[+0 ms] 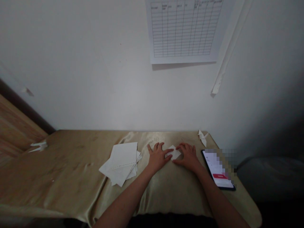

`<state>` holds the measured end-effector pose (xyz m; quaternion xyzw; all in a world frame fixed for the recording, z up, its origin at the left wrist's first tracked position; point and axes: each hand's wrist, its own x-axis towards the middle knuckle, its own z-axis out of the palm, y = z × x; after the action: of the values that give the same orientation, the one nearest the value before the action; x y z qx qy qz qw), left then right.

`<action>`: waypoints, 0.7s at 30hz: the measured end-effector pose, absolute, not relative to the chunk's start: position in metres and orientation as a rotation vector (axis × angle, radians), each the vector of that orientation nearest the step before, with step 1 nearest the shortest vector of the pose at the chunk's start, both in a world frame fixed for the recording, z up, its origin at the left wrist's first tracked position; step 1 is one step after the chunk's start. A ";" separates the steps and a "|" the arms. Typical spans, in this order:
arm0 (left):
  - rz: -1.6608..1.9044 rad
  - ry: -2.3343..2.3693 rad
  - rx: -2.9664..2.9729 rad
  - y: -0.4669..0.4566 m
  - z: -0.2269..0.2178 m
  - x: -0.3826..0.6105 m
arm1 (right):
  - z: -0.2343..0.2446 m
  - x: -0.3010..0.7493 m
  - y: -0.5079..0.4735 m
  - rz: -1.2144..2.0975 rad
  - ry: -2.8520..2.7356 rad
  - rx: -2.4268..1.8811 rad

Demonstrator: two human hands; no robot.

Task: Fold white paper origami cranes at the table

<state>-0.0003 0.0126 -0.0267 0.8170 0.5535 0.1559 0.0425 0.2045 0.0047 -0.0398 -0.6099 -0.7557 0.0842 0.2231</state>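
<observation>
A small folded piece of white paper lies on the cloth between my two hands, its top corner pointing toward the wall. My left hand holds its left side with thumb and index finger, the other fingers spread outward. On the opposite side, my right hand has thumb and index finger at the paper's right edge and covers part of it. Just left of my left hand is a loose stack of white paper sheets, turned at different angles. A folded paper crane lies beyond my right hand.
A phone with a lit screen lies near the table's right edge. Another folded white paper piece is at the far left. Wrinkled gold cloth covers the table, which meets a wall bearing a printed chart.
</observation>
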 end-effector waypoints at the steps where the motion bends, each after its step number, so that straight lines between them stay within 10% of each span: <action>1: 0.482 1.695 2.499 0.012 -0.026 0.000 | -0.040 0.205 0.004 0.234 -2.094 -1.682; 21: 0.414 1.400 2.494 0.022 -0.019 -0.024 | -0.033 0.204 0.003 0.376 -2.182 -1.591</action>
<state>-0.0239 0.0223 -0.0194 0.8561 0.4807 0.1423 0.1254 0.2038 0.0031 -0.0329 -0.5709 -0.7832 0.1348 0.2061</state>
